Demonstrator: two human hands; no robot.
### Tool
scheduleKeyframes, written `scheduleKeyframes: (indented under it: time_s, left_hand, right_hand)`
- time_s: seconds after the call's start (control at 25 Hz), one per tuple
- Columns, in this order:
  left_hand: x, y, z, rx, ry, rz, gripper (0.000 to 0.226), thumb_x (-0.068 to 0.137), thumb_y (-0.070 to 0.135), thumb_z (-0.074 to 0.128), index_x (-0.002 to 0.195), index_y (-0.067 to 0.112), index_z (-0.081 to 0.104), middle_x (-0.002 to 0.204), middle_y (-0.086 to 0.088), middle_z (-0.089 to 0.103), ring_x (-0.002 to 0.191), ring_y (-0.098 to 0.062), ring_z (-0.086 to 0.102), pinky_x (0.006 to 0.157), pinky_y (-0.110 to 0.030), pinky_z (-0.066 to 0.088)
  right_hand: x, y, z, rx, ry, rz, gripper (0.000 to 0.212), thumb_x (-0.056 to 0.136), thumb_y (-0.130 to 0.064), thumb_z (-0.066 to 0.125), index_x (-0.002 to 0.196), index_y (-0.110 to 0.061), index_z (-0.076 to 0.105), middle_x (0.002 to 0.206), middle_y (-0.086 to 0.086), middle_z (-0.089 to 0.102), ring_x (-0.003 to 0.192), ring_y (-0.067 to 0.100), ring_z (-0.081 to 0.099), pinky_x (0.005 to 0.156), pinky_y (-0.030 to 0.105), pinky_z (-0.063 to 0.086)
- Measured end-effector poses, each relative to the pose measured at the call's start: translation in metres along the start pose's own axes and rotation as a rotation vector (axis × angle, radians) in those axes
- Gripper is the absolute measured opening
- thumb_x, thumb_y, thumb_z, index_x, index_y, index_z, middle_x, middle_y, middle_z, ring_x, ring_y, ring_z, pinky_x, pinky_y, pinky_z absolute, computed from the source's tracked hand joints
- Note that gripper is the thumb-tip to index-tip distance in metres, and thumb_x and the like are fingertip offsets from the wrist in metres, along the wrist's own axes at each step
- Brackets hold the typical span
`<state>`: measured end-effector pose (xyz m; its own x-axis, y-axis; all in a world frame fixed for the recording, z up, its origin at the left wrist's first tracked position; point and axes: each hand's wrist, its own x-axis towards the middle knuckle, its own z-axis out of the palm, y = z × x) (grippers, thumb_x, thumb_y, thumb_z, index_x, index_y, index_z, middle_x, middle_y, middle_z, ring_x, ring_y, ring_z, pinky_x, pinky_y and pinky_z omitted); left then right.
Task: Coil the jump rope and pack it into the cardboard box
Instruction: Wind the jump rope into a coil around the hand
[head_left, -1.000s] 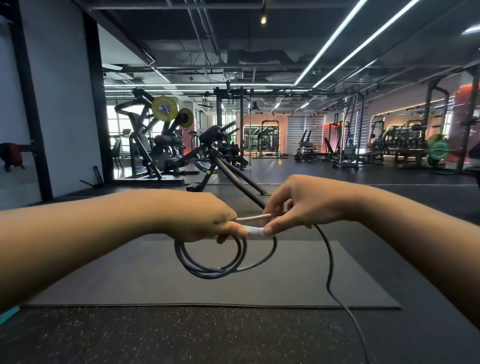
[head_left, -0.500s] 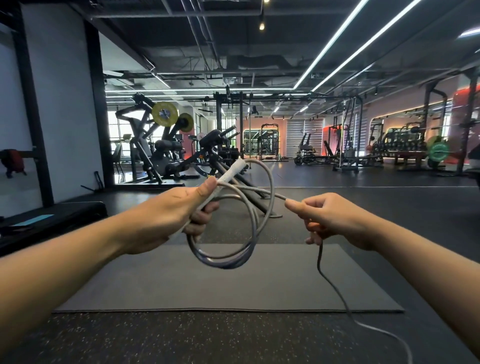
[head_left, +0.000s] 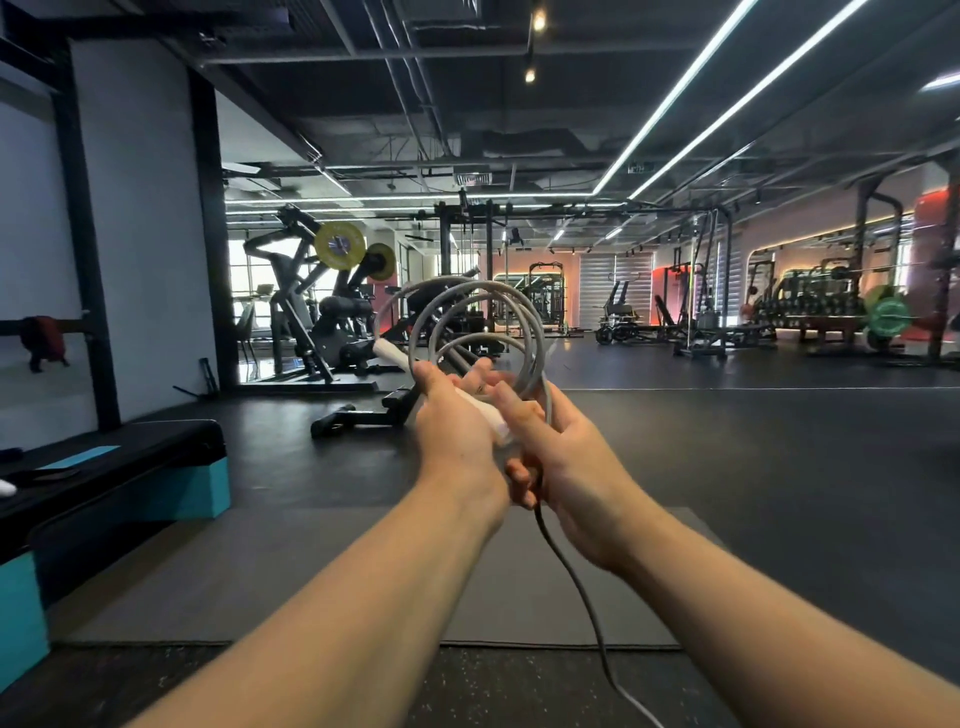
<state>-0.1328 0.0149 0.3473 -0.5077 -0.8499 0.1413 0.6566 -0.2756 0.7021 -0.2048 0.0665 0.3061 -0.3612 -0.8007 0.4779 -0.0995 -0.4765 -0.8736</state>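
With our left hand closed on the white handle and right hand pinching the limp, springy jump rope, we should grip where loops cross.

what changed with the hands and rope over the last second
The hands came together and rose; the coil flipped from hanging below to standing above them with more loops. The right hand now grips the tail close by the handle. The mat stayed put.

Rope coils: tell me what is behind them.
Through the rope coils, raised by both hands, show a black weight machine and distant racks. The loops and fingers cover the machine's part directly behind them.
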Motion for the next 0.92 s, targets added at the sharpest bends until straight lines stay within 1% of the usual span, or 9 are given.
scheduleKeyframes:
  time_s: [0.16, 0.32, 0.4, 0.48, 0.56, 0.64, 0.72, 0.8, 0.92]
  left_hand:
    - [-0.004, -0.015, 0.001, 0.014, -0.042, -0.058, 0.062, 0.105, 0.055, 0.029, 0.094, 0.010, 0.071, 0.086, -0.010, 0.076, 0.075, -0.024, 0.072, 0.073, -0.033, 0.058]
    - [-0.006, -0.019, -0.005, 0.101, -0.058, -0.187, 0.032, 0.105, 0.040, 0.045, 0.098, 0.018, 0.068, 0.098, -0.007, 0.076, 0.093, -0.024, 0.070, 0.092, -0.040, 0.052]
    - [-0.002, -0.013, -0.007, 0.154, 0.046, -0.146, 0.025, 0.091, 0.027, 0.065, 0.115, 0.018, 0.062, 0.109, -0.004, 0.072, 0.099, -0.024, 0.067, 0.084, -0.042, 0.051]
    - [0.001, -0.001, -0.015, 0.251, 0.275, 0.079, 0.081, 0.071, 0.017, 0.082, 0.140, 0.025, 0.040, 0.128, -0.005, 0.060, 0.110, -0.025, 0.063, 0.086, -0.042, 0.055]
    - [0.004, 0.014, -0.026, 0.671, 0.386, 0.564, 0.104, 0.067, 0.017, 0.085, 0.150, 0.035, 0.024, 0.149, -0.005, 0.043, 0.128, -0.024, 0.052, 0.089, -0.036, 0.048]
    - [0.010, 0.032, -0.029, 1.182, 0.146, 0.843, 0.104, 0.069, 0.028, 0.087, 0.151, 0.038, 0.024, 0.148, -0.002, 0.049, 0.127, -0.019, 0.053, 0.092, -0.035, 0.048]
    - [0.019, 0.049, -0.022, 1.212, -0.227, 0.597, 0.084, 0.069, 0.032, 0.091, 0.141, 0.029, 0.047, 0.117, -0.003, 0.074, 0.106, -0.018, 0.069, 0.093, -0.039, 0.054]
    - [0.023, 0.059, -0.017, 1.038, -0.373, 0.275, 0.044, 0.074, 0.025, 0.087, 0.113, 0.015, 0.071, 0.096, -0.012, 0.079, 0.089, -0.021, 0.073, 0.081, -0.037, 0.060]
    - [0.015, 0.048, -0.018, 0.663, -0.520, -0.067, 0.033, 0.076, 0.017, 0.081, 0.104, 0.007, 0.067, 0.084, -0.016, 0.074, 0.082, -0.027, 0.072, 0.081, -0.040, 0.063]
  right_hand:
    - [0.001, 0.000, 0.009, -0.030, 0.210, -0.105, 0.018, 0.092, -0.032, 0.073, 0.105, -0.021, 0.069, 0.096, 0.004, 0.080, 0.086, 0.017, 0.077, 0.074, 0.032, 0.058]
    - [0.010, -0.009, 0.000, -0.155, 0.365, -0.190, 0.021, 0.097, -0.028, 0.066, 0.080, -0.017, 0.066, 0.050, -0.009, 0.063, 0.043, 0.000, 0.056, 0.049, 0.020, 0.042]
    - [0.017, -0.015, -0.011, -0.243, 0.421, -0.218, 0.031, 0.094, -0.032, 0.065, 0.064, -0.023, 0.063, 0.044, -0.009, 0.054, 0.039, 0.005, 0.047, 0.051, 0.023, 0.036]
    - [0.023, -0.025, -0.022, -0.403, 0.389, -0.229, 0.033, 0.089, -0.033, 0.061, 0.057, -0.025, 0.062, 0.041, -0.010, 0.048, 0.042, 0.011, 0.041, 0.054, 0.029, 0.033]
    - [0.026, -0.039, -0.027, -0.540, 0.312, -0.228, 0.033, 0.090, -0.027, 0.060, 0.057, -0.021, 0.059, 0.040, -0.010, 0.045, 0.042, 0.012, 0.038, 0.054, 0.030, 0.032]
    - [0.026, -0.052, -0.031, -0.648, 0.243, -0.232, 0.031, 0.092, -0.023, 0.060, 0.062, -0.013, 0.058, 0.042, -0.007, 0.045, 0.039, 0.008, 0.036, 0.052, 0.028, 0.032]
    - [0.024, -0.061, -0.037, -0.724, 0.195, -0.221, 0.033, 0.092, -0.022, 0.061, 0.067, -0.001, 0.057, 0.050, -0.001, 0.045, 0.039, 0.008, 0.034, 0.049, 0.026, 0.031]
    - [0.023, -0.067, -0.043, -0.697, 0.166, -0.195, 0.035, 0.091, -0.019, 0.064, 0.071, 0.007, 0.055, 0.053, 0.002, 0.044, 0.040, 0.007, 0.034, 0.042, 0.022, 0.031]
    - [0.021, -0.075, -0.043, -0.585, 0.157, -0.173, 0.031, 0.092, -0.023, 0.069, 0.067, -0.008, 0.058, 0.051, -0.001, 0.041, 0.039, 0.007, 0.033, 0.037, 0.019, 0.027]
